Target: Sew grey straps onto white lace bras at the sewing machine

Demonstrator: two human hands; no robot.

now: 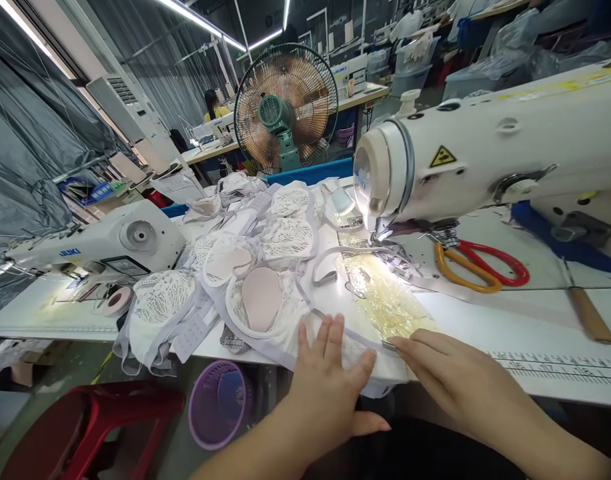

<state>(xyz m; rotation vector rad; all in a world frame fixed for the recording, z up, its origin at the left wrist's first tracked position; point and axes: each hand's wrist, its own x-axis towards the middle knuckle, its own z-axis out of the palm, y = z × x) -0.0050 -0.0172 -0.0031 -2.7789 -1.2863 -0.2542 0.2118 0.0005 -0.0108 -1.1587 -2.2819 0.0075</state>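
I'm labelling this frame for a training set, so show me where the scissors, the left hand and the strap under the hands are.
scissors [478, 267]: head view, on the red handle loop.
left hand [330, 380]: head view, middle of its back.
strap [335, 327]: head view, on the pale band by the fingertips.

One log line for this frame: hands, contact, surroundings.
left hand: flat on white fabric piece | right hand: fingertips pinch its strap end | near: lace bra cups, sewing machine, scissors

Saw soft white lace cloth in the bra cups [287, 238], glossy enamelled metal on the sewing machine [485, 157], shiny plastic on the scissors handles [478, 267], matt wood on the tool handle [588, 315], smooth laminate on the table [535, 327]
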